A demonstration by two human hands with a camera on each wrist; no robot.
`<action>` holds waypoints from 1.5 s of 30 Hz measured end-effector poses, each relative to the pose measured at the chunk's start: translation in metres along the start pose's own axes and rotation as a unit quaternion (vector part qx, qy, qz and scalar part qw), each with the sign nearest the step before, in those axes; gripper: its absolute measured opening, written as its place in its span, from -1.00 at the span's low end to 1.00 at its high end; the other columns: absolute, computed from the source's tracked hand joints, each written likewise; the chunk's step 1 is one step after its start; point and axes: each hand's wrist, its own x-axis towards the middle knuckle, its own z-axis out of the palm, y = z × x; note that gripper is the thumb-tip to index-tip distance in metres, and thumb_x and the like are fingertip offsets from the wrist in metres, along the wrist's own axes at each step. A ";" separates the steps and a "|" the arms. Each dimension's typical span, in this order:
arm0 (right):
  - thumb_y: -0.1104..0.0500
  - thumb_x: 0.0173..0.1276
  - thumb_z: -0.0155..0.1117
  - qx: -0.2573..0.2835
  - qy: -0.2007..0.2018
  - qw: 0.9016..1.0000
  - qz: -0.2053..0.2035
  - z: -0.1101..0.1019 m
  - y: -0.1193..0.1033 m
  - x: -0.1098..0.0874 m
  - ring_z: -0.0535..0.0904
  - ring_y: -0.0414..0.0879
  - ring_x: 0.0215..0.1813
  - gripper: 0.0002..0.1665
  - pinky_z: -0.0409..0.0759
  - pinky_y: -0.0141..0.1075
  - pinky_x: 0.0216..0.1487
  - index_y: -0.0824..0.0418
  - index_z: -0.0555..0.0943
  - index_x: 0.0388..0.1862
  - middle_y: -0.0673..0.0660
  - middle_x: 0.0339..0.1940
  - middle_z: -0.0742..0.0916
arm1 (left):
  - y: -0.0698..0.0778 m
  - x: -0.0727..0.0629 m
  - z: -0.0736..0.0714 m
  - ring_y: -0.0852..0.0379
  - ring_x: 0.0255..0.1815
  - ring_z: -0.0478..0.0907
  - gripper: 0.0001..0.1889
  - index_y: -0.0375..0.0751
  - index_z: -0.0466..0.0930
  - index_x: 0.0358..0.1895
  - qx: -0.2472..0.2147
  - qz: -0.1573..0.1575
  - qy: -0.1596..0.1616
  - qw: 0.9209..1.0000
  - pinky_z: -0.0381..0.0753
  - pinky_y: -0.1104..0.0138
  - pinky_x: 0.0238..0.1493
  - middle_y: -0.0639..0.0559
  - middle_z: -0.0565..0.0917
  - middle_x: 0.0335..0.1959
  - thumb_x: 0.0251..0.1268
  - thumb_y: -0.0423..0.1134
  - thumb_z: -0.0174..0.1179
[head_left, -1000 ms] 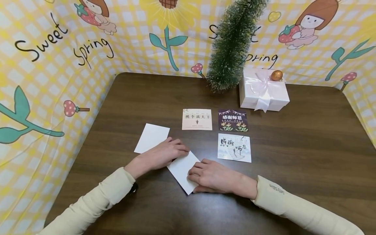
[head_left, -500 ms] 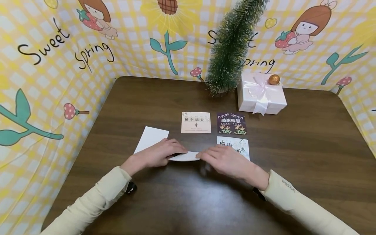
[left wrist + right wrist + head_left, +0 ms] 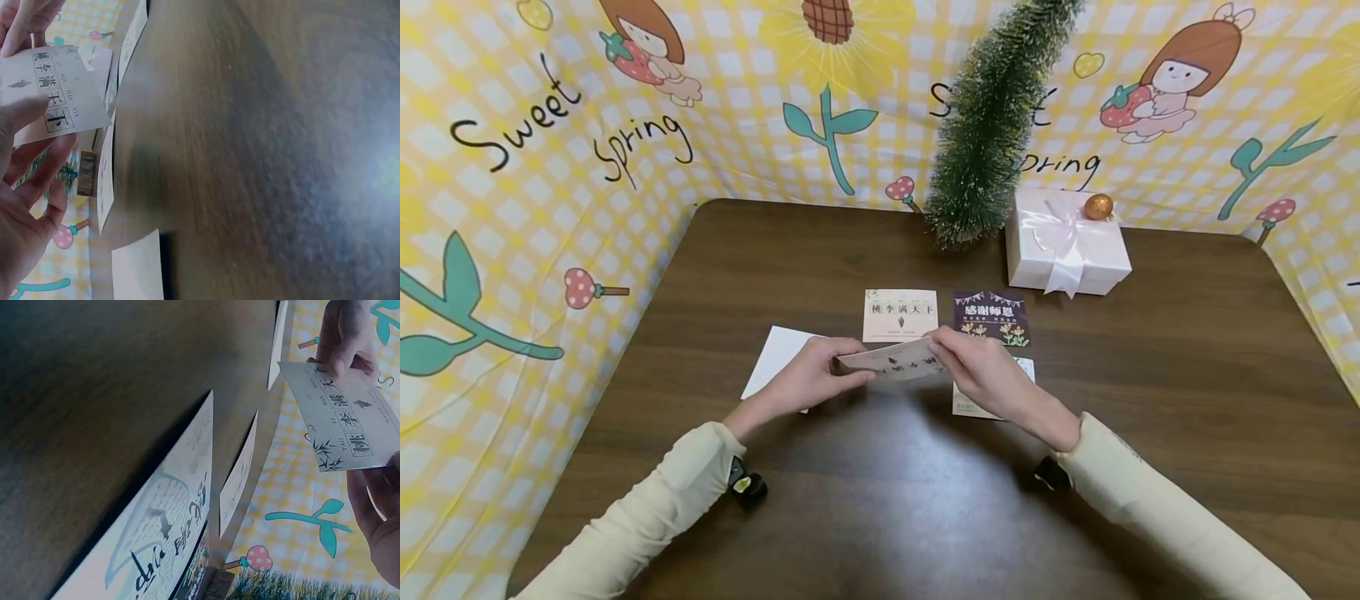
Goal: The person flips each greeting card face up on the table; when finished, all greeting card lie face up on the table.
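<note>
My left hand (image 3: 808, 371) pinches one end of a pale greeting card (image 3: 891, 363), thumb on its near face. At the other end my right hand (image 3: 996, 375) pinches it too. The card is tilted above the table, its printed characters upside down in the head view; the printed face also shows in the left wrist view (image 3: 56, 94) and right wrist view. Beyond it lie a matching cream card (image 3: 900, 312) and a purple card (image 3: 992, 308) with flowers. Under my right hand lies a white calligraphy card (image 3: 162, 531), partly hidden. A blank white card (image 3: 775, 358) is partly covered by my left hand.
A white gift box (image 3: 1067, 250) with a ribbon stands at the back right, a gold ball (image 3: 1098, 207) on top. Beside it rises a green bristle tree (image 3: 981, 150). Yellow checked cloth (image 3: 737, 100) walls the back and sides of the brown table (image 3: 887, 517).
The card was lying on the table blank side up under both hands. It has been lifted and turned, so its printed face now shows. Both hands have moved up and now pinch its ends.
</note>
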 end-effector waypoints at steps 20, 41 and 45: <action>0.31 0.32 0.30 0.109 -0.027 0.982 0.150 -0.009 0.009 0.008 0.59 -0.18 -0.39 -0.93 0.61 -0.29 -0.28 0.25 0.60 -0.23 0.05 -0.38 0.74 | 0.004 0.005 0.004 0.18 -0.27 0.60 -0.75 -0.31 0.62 -0.04 -0.082 -0.058 0.045 0.994 0.58 0.34 -0.29 -0.13 0.73 -0.16 0.22 -0.35 0.33; 0.12 0.36 0.31 0.122 -0.099 0.958 0.241 -0.010 0.011 0.023 0.65 -0.06 -0.21 -0.67 0.62 -0.18 -0.14 0.24 0.52 0.00 0.14 -0.17 0.74 | 0.031 0.031 -0.013 0.16 -0.55 0.36 -0.91 -0.26 0.60 -0.18 -0.067 -0.020 0.125 0.990 0.34 0.35 -0.48 0.01 0.52 -0.55 0.29 -0.38 0.27; 0.16 0.33 0.34 0.136 -0.085 0.954 0.253 -0.005 0.014 0.019 0.65 -0.07 -0.21 -0.80 0.63 -0.17 -0.11 0.25 0.56 -0.19 0.13 -0.26 0.75 | 0.033 0.033 -0.014 0.16 -0.55 0.39 -0.89 -0.31 0.59 -0.15 -0.108 -0.032 0.165 0.980 0.36 0.32 -0.50 -0.10 0.67 -0.44 0.31 -0.38 0.25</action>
